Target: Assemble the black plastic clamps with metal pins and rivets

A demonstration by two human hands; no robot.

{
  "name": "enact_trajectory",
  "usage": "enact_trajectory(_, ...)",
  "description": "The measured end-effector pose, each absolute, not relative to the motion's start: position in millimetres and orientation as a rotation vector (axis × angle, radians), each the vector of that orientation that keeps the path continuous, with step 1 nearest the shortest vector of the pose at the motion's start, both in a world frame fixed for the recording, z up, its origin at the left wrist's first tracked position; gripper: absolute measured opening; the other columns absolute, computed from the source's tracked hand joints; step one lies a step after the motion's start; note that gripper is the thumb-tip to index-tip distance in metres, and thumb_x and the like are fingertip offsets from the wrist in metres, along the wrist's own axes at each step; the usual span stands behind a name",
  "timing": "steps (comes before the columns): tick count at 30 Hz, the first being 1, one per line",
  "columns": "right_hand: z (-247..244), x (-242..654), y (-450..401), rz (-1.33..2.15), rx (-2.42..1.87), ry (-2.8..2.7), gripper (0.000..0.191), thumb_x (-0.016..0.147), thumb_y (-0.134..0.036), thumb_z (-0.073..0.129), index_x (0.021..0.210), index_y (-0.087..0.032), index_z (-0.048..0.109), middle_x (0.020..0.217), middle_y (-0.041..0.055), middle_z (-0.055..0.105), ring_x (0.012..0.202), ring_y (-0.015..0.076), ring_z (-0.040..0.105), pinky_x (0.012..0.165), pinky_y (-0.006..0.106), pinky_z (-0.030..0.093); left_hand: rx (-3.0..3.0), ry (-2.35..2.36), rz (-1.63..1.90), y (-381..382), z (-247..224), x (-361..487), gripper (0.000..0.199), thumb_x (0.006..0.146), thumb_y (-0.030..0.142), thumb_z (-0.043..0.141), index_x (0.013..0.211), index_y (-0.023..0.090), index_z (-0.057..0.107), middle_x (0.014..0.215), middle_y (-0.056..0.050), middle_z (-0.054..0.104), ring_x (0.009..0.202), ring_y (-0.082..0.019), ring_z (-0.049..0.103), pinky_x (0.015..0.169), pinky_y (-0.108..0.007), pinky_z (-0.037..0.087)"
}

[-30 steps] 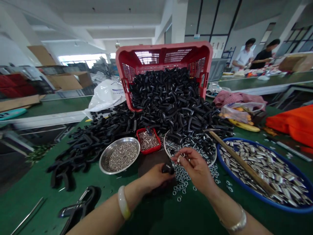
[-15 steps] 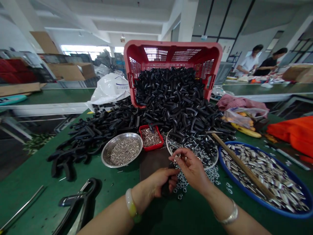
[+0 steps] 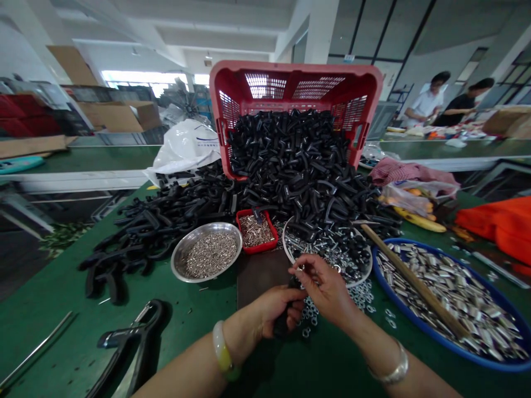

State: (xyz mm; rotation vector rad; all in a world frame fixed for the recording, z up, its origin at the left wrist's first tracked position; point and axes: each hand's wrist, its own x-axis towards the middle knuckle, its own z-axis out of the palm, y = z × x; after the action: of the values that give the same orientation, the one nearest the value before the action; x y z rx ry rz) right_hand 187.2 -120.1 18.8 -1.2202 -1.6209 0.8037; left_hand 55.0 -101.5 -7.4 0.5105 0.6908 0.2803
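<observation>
Green workbench (image 3: 53,298) strewn with black parts (image 3: 141,232)

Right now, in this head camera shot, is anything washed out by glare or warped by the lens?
In the head view, the far windows are blown out white, the wide lens stretches the blue tray toward the right edge, and the left hand and right hand show no strong blur.
</observation>
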Motion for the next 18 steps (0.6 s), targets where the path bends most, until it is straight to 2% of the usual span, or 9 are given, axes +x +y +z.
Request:
enact_trajectory(5,17,195,-120,1.222,-1.261,-1.393,0.022,0.074,-0.039,0.057,0.083,-0.021,0.049,0.072,-0.0009,0.058,0.071,0.014,0.061,0.066,0.028,0.05,0.798,0.655,0.256,-114,-2,46,0.03,0.062,0.024,0.068,0.066,0.019,0.039,0.043,0.01,0.033,0.034,-0.002,0.027,0.033,-0.014,0.019)
enact_trajectory(9,4,207,-111,1.349,-1.371,-1.364,0.026,0.073,-0.043,0.055,0.081,-0.019,0.05,0.069,-0.0011,0.059,0.066,0.0136,0.06,0.06,0.029,0.05,0.607,0.509,0.266,-114,-8,39,0.031,0.06,0.022,0.07,0.07,0.018,0.04,0.048,0.01,0.031,0.036,-0.001,0.025,0.035,-0.011,0.016)
enact_trajectory(11,1,214,-96,1.146,-1.521,-1.542,0.021,0.077,-0.039,0.051,0.083,-0.018,0.052,0.07,0.0009,0.061,0.066,0.0151,0.06,0.059,0.03,0.05,0.407,0.442,0.347,-109,-11,36,0.032,0.062,0.024,0.07,0.076,0.017,0.042,0.054,0.008,0.034,0.039,0.0,0.027,0.035,-0.009,0.014)
enact_trajectory(15,4,218,-50,0.332,-1.611,-2.115,0.019,0.081,-0.022,0.045,0.089,-0.017,0.062,0.09,0.0076,0.063,0.086,0.0178,0.058,0.079,0.032,0.044,0.112,0.356,0.454,-97,-16,33,0.033,0.07,0.042,0.061,0.081,0.015,0.045,0.059,0.006,0.033,0.042,0.0,0.027,0.034,-0.006,0.018)
enact_trajectory(18,5,211,-21,0.176,-1.642,-2.35,0.018,0.078,-0.021,0.05,0.086,-0.019,0.067,0.093,0.0082,0.064,0.088,0.0189,0.059,0.079,0.029,0.044,0.041,0.393,0.498,-92,-19,32,0.032,0.076,0.046,0.053,0.08,0.015,0.045,0.058,0.006,0.031,0.041,0.0,0.026,0.033,-0.007,0.019)
